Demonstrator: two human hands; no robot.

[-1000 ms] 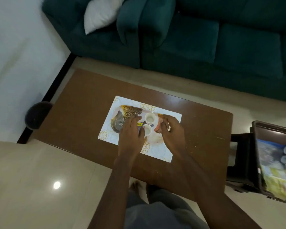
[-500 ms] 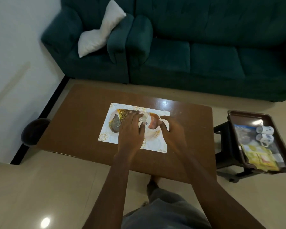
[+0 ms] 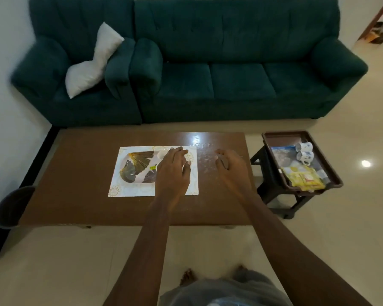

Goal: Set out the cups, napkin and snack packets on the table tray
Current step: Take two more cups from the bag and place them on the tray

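A leaf-patterned table tray (image 3: 139, 166) lies on a white placemat (image 3: 115, 191) on the brown coffee table (image 3: 80, 164). My left hand (image 3: 174, 171) is spread over the tray's right part with its fingers stretched out, hiding what stands there. Only a bit of a white cup (image 3: 161, 153) shows beside the fingers. My right hand (image 3: 229, 166) hovers over bare tabletop right of the mat, fingers loosely curled, holding nothing. To the right, a brown carrying tray (image 3: 283, 134) holds two white cups (image 3: 305, 152), yellow snack packets (image 3: 303, 180) and a blue packet (image 3: 281, 154).
The carrying tray sits on a dark stool (image 3: 274, 195) just off the table's right end. A green sofa (image 3: 230, 85) with a white cushion (image 3: 93, 62) runs behind the table. A dark round bin (image 3: 11, 206) stands at the table's left corner.
My right hand has left the table tray and moved right onto bare tabletop. My left hand stays over the tray's right side, fingers now flatter. The view has tilted up.
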